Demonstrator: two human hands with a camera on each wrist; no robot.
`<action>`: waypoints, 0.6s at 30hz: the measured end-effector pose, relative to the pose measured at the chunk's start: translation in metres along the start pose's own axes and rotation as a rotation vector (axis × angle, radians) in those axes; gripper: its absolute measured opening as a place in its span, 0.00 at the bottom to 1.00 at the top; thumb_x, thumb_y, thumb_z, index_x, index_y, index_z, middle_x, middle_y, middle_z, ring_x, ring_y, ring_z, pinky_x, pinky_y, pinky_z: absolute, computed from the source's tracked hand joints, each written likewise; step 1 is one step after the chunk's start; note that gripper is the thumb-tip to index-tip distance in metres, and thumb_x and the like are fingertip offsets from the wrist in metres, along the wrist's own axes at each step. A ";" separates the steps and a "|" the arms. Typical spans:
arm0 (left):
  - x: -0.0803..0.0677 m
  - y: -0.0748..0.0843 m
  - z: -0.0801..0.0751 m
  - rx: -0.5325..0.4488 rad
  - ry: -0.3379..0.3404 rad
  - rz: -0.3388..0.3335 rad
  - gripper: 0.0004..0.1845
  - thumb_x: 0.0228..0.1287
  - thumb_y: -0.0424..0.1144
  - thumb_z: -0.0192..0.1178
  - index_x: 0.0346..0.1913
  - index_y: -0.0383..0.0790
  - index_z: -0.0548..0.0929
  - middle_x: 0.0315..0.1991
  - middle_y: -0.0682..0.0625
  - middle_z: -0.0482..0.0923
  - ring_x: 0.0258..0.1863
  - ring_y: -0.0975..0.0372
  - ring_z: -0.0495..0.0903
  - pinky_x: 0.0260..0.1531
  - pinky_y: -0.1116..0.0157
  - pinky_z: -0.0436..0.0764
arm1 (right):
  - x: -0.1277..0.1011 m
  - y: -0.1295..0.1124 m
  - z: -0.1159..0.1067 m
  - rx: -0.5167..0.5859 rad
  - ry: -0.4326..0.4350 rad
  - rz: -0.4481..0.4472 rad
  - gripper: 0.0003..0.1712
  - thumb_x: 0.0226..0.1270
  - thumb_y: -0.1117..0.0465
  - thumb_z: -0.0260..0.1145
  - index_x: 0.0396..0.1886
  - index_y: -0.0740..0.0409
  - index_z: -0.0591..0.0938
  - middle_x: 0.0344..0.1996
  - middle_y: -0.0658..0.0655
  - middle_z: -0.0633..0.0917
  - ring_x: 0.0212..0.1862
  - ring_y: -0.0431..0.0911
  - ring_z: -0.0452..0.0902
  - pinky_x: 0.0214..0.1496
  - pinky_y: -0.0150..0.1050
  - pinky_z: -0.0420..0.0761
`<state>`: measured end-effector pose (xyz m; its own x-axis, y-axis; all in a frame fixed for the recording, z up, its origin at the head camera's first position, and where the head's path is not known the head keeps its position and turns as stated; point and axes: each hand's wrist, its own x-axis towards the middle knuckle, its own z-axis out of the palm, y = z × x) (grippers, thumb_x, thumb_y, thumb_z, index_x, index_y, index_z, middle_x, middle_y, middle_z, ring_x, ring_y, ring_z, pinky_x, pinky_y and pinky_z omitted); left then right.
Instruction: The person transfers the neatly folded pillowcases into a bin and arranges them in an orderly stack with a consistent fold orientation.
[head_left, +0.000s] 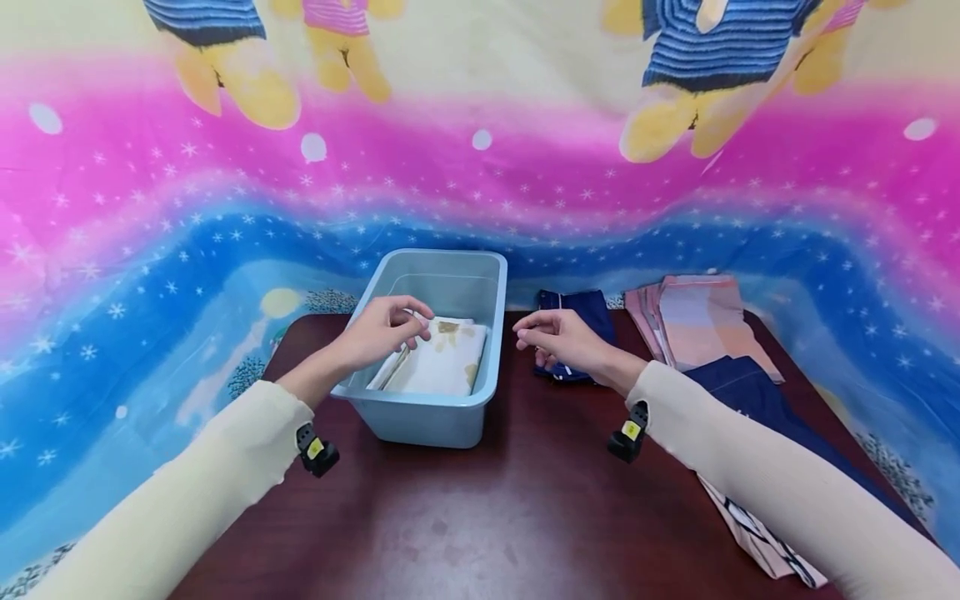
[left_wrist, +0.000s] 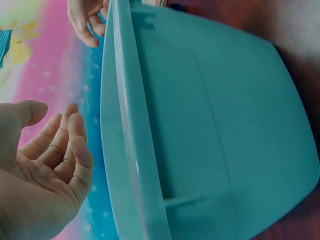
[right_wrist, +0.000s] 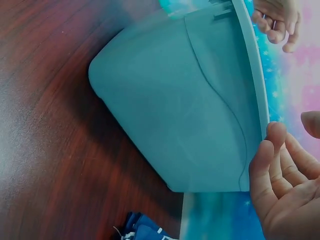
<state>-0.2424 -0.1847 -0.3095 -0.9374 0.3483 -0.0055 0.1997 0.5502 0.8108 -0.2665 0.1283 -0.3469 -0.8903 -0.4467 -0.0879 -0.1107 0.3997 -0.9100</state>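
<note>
A light blue-grey plastic bin [head_left: 423, 421] stands on the dark wood table. Folded white cloth with tan patches [head_left: 442, 367] lies inside it. Above the bin's left side hovers my left hand [head_left: 386, 329], its fingers loosely bent around nothing; the left wrist view shows the same hand [left_wrist: 55, 155] with a bare palm. To the right of the bin my right hand [head_left: 566, 337] hangs in the air, apart from the rim. In the right wrist view its fingers [right_wrist: 280, 172] are relaxed and hold nothing.
Behind my right hand lies a folded navy garment [head_left: 592, 312]. Folded pink and peach cloths [head_left: 705, 317] are at the back right, with a navy garment [head_left: 738, 387] and a striped pink cloth [head_left: 761, 537] by my right forearm. A patterned curtain [head_left: 480, 183] surrounds the table [head_left: 420, 525].
</note>
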 end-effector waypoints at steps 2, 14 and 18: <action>-0.002 0.003 0.005 -0.009 -0.017 0.015 0.14 0.78 0.37 0.52 0.58 0.37 0.79 0.42 0.41 0.87 0.34 0.59 0.82 0.36 0.65 0.80 | -0.003 0.004 -0.003 0.016 -0.006 0.005 0.19 0.79 0.55 0.58 0.61 0.60 0.79 0.42 0.55 0.88 0.30 0.47 0.79 0.39 0.41 0.84; -0.012 0.028 0.024 -0.042 -0.092 0.049 0.15 0.77 0.38 0.53 0.60 0.37 0.79 0.42 0.42 0.87 0.35 0.58 0.82 0.38 0.63 0.81 | -0.013 0.013 -0.023 0.102 -0.009 0.046 0.22 0.80 0.54 0.56 0.66 0.60 0.76 0.52 0.64 0.83 0.31 0.42 0.77 0.39 0.36 0.83; -0.011 0.034 0.031 -0.041 -0.103 0.054 0.14 0.77 0.37 0.54 0.59 0.38 0.80 0.42 0.43 0.87 0.35 0.58 0.82 0.38 0.63 0.81 | -0.016 0.015 -0.029 0.087 -0.004 0.059 0.24 0.80 0.53 0.56 0.67 0.62 0.75 0.53 0.64 0.82 0.31 0.40 0.77 0.40 0.37 0.84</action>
<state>-0.2163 -0.1465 -0.3000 -0.8911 0.4535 -0.0195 0.2349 0.4976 0.8350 -0.2668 0.1644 -0.3472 -0.8923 -0.4278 -0.1443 -0.0190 0.3550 -0.9347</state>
